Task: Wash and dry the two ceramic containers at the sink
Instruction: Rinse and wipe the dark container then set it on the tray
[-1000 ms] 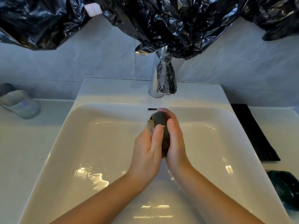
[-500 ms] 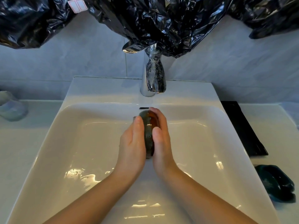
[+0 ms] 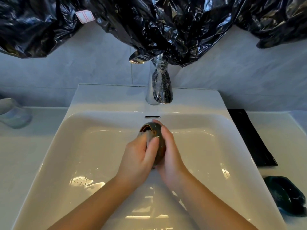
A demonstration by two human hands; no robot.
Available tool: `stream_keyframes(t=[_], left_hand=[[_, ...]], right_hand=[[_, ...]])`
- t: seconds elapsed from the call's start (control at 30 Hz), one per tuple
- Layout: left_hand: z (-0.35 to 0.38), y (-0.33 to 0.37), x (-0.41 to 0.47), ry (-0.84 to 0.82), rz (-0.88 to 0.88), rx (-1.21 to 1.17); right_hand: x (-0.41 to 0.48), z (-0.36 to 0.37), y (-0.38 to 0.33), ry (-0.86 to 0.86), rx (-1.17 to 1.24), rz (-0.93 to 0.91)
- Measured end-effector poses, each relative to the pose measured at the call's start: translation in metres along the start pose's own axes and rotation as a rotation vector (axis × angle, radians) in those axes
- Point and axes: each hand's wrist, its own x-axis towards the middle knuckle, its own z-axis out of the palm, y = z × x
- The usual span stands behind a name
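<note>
Glass jar (image 3: 15,113), pale and lying tilted, sits at the far left on the white bench (image 3: 25,155). Next comes the white sink (image 3: 103,100), its basin wet and shining with light patches. Over the middle of the basin the left hand (image 3: 137,156) and the right hand (image 3: 171,156) meet around 1 dark ceramic container (image 3: 157,131), a small olive-brown bowl held on its side with its open mouth turned left and away. The left grip is wrapped on the container's near side, the thumb lying along the glazed wall and the fingers curling into the mouth; the right grip is clamped on the outer wall, fingertips reaching over the top edge. The container hangs just below the overflow slot (image 3: 152,116) and in front of the chrome tap (image 3: 159,90), which stands on the back ledge. Crumpled black plastic sheeting (image 3: 166,22) hangs along the tiled wall above, with a small white label (image 3: 84,16) on it. Right of the sink a flat black tray (image 3: 250,138) lies on the bench, and nearer the front edge sits a dark teal container (image 3: 289,198), well apart from both hands.
</note>
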Motion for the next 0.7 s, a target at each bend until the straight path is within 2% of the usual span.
stream_keyframes(t=[0.03,0.07,0.1,0.17,0.23,0.27,0.3,0.33,0.37,0.43,0.47,0.5,0.53,0.57,0.6,0.63,0.67,0.7], left_hand=[[0.000,-0.001,0.000,-0.045,0.054,0.051],[0.002,-0.004,-0.002,-0.064,0.060,0.067],[0.004,-0.002,-0.003,-0.045,0.011,0.033],[0.011,0.007,0.001,0.060,-0.240,-0.136],[0.013,0.016,0.005,0.083,-0.405,-0.319],[0.012,0.018,0.008,0.076,-0.415,-0.359],[0.010,0.020,0.008,0.088,-0.396,-0.359],[0.007,0.020,0.007,0.122,-0.322,-0.289],[0.004,0.018,0.005,0.144,-0.189,-0.193],[0.001,0.010,0.000,0.061,0.010,-0.032],[0.003,0.006,-0.003,0.034,0.024,-0.028],[0.005,0.004,-0.004,0.024,-0.004,-0.049],[0.009,0.004,-0.003,0.045,-0.110,-0.102],[0.013,0.008,0.000,0.048,-0.269,-0.184],[0.014,0.012,0.002,0.043,-0.422,-0.286],[0.014,0.016,0.004,0.034,-0.492,-0.347],[0.013,0.018,0.006,0.021,-0.486,-0.338],[0.011,0.019,0.006,0.028,-0.439,-0.299]], right_hand=[[0.002,-0.002,-0.002,-0.022,0.090,0.123],[0.005,-0.002,-0.002,-0.014,0.115,0.165],[0.005,0.000,-0.003,0.040,0.024,0.124],[0.005,0.002,0.001,0.175,-0.300,-0.233],[0.002,0.000,0.004,0.093,-0.618,-0.533],[0.001,0.000,0.005,0.040,-0.646,-0.575],[0.000,0.000,0.004,-0.002,-0.585,-0.545],[-0.003,0.005,-0.003,-0.036,-0.424,-0.442],[-0.003,0.008,-0.007,-0.038,-0.219,-0.290],[0.000,0.003,-0.010,-0.060,0.070,0.078],[0.003,0.003,-0.010,-0.033,0.111,0.164],[0.004,0.002,-0.008,0.010,0.066,0.157],[0.004,0.002,-0.005,0.065,-0.029,0.047],[0.005,-0.001,-0.001,0.135,-0.202,-0.161],[0.006,-0.004,0.003,0.149,-0.394,-0.359],[0.006,-0.009,0.008,0.113,-0.538,-0.501],[0.005,-0.009,0.011,0.076,-0.572,-0.541],[0.003,-0.007,0.010,0.035,-0.522,-0.491]])
